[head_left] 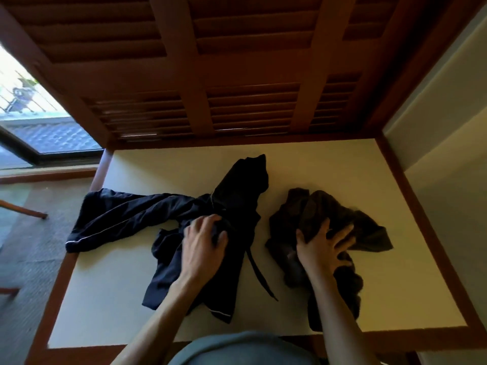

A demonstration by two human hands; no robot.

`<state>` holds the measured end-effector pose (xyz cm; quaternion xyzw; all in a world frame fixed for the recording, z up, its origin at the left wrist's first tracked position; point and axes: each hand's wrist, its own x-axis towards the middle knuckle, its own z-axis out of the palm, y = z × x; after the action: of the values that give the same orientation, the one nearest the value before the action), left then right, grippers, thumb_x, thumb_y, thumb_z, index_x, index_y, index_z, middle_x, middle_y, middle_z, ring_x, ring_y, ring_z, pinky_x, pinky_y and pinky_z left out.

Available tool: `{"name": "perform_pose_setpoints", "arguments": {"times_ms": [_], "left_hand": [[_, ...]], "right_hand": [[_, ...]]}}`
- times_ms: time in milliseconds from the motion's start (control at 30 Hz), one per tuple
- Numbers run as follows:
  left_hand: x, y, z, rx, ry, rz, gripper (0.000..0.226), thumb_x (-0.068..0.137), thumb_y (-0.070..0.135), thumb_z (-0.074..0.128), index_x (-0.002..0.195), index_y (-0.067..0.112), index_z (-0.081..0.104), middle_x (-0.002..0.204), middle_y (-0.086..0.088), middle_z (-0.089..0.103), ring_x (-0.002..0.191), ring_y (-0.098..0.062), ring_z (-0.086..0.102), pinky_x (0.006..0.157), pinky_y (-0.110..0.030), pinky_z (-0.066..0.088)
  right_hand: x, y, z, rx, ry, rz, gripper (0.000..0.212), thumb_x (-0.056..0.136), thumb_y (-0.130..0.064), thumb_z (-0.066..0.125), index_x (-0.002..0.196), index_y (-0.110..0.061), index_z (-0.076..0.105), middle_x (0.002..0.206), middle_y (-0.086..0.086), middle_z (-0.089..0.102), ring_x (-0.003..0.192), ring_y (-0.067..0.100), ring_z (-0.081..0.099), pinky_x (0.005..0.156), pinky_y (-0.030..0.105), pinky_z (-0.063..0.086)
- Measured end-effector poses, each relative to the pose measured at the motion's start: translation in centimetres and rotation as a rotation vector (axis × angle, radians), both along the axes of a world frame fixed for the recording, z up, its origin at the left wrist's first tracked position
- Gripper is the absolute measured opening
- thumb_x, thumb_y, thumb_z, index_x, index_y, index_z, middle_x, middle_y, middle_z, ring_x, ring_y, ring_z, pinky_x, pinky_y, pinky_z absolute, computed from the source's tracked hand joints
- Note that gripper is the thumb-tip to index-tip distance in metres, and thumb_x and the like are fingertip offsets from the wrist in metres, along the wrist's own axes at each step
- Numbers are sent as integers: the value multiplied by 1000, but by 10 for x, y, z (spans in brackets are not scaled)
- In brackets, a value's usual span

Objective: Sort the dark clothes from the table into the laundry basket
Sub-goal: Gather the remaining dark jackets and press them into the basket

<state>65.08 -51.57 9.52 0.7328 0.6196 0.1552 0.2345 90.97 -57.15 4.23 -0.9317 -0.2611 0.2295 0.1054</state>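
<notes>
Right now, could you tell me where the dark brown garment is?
In the head view, the dark brown garment lies crumpled on the right side of the table, under the right hand, beside the black tracksuit.

Bare table [168, 164] top along 12 o'clock edge, and at 6 o'clock between both garments. Black jacket [126, 217] blocks 9 to 11 o'clock, sleeve overhanging rim. Brown garment [316, 206] fills 3 o'clock. Louvred shutters [237, 75] wall off 12.
</notes>
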Motion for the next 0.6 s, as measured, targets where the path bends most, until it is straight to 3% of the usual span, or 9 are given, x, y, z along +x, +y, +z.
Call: {"name": "perform_pose_setpoints", "arguments": {"times_ms": [100, 167, 200, 300, 367, 433, 500, 600], "left_hand": [[-46, -6, -19, -281, 80, 226, 65, 93, 66, 49, 151, 44, 29, 159, -13, 27, 140, -41, 33, 110, -52, 35], [-62, -1, -37, -544, -83, 288, 78, 88, 78, 44, 155, 50, 14, 167, -14, 8, 150, -40, 21, 118, -55, 27], [-64, 3, -41, -619, -227, 301, 84, 85, 81, 45, 155, 50, 12, 168, -12, 6, 152, -36, 17, 121, -54, 24], [-53, 16, -39, -640, -568, 337, 99, 77, 87, 51, 157, 44, 12, 166, 1, 20, 151, -24, 26, 122, -48, 27], [-40, 31, -33, -670, -768, 402, 98, 82, 79, 56, 160, 37, 15, 155, 7, 34, 146, -20, 34, 119, -43, 32], [-31, 51, -25, -755, -964, 460, 99, 75, 82, 63, 155, 31, 35, 152, 5, 44, 139, -21, 47, 116, -44, 37], [-21, 65, -5, -804, -1143, 431, 84, 77, 78, 65, 141, 24, 58, 143, -9, 60, 125, -26, 62, 111, -47, 44], [3, 69, 48, -752, -1343, 338, 60, 99, 59, 48, 134, 13, 64, 133, -16, 66, 123, -29, 63, 109, -45, 45]], "right_hand": [[-34, 20, 27, 226, -159, 173, 93, 87, -69, 54, 158, -25, 13, 167, 13, -14, 153, 42, -10, 113, 75, 10], [-62, 49, 37, 388, -93, 356, 95, 84, -74, 55, 157, -26, 18, 168, 11, 5, 154, 36, 4, 117, 64, 15], [-75, 65, 38, 401, 51, 416, 99, 80, -78, 57, 158, -29, 18, 168, 8, 11, 154, 33, 10, 118, 60, 20], [-110, 110, 15, 323, 495, 344, 126, 56, -87, 69, 158, -35, 16, 166, 4, 19, 150, 26, 25, 118, 48, 34], [-124, 123, -5, 259, 625, 313, 124, 49, -75, 83, 153, -26, 36, 156, 6, 42, 142, 23, 42, 114, 41, 41], [-135, 126, 1, 253, 672, 365, 92, 63, -48, 91, 141, -16, 54, 138, 7, 61, 129, 24, 57, 107, 37, 48], [-136, 127, 20, 333, 695, 395, 66, 76, -25, 87, 134, -12, 59, 127, 7, 66, 123, 24, 61, 101, 33, 49], [-116, 125, 71, 521, 518, 452, 68, 75, -27, 86, 135, -13, 57, 125, 7, 65, 118, 24, 61, 99, 32, 48]]}}
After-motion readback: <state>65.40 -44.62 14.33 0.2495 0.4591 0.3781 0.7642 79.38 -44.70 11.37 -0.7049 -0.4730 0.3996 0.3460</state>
